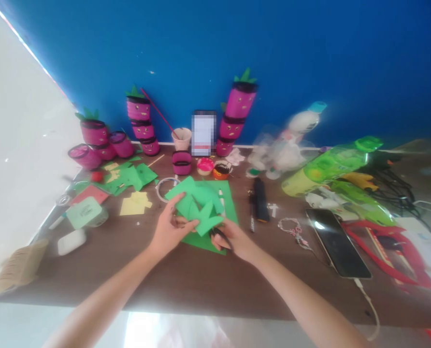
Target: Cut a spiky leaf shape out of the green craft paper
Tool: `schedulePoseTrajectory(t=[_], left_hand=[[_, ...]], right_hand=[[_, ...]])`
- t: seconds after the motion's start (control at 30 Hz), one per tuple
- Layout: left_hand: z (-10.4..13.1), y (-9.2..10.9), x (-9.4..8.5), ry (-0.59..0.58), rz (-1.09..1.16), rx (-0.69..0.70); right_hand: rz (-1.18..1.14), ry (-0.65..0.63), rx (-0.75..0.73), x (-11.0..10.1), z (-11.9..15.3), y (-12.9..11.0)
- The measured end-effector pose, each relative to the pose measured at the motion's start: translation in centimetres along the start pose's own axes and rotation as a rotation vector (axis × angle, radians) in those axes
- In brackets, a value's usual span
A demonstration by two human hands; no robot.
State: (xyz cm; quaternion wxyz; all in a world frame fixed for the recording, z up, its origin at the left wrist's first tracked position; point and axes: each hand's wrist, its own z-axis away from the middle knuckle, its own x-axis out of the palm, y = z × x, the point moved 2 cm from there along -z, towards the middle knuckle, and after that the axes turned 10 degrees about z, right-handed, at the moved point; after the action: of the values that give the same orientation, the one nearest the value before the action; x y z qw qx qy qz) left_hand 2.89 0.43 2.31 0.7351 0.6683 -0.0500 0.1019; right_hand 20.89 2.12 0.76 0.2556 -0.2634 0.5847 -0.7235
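Near the middle of the brown table, my left hand pinches a green foam or paper sheet that is partly cut into pointed leaf shapes. My right hand is closed around dark-handled scissors at the sheet's lower right edge; the blades are hidden behind the green material. Beneath both hands lies a larger green sheet, with a white marker on it. A small magenta cup stands just behind, beside pots of pink paint and dark paint.
Magenta stacks with green leaves stand along the blue wall, near a propped phone. Green scraps and a white case lie left. Rightward are a black cutter, a charging phone and a green bottle.
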Motion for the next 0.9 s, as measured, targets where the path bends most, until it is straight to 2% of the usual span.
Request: schedulePoseTrajectory(t=[0.3, 0.9], left_hand=[[-0.18, -0.77, -0.22, -0.033, -0.017, -0.009], [-0.29, -0.98, -0.36, -0.043, -0.051, -0.021]], right_hand=[[0.028, -0.007, -0.003, -0.12, -0.03, 0.48], [0.016, -0.004, 0.011, -0.13, -0.05, 0.37]])
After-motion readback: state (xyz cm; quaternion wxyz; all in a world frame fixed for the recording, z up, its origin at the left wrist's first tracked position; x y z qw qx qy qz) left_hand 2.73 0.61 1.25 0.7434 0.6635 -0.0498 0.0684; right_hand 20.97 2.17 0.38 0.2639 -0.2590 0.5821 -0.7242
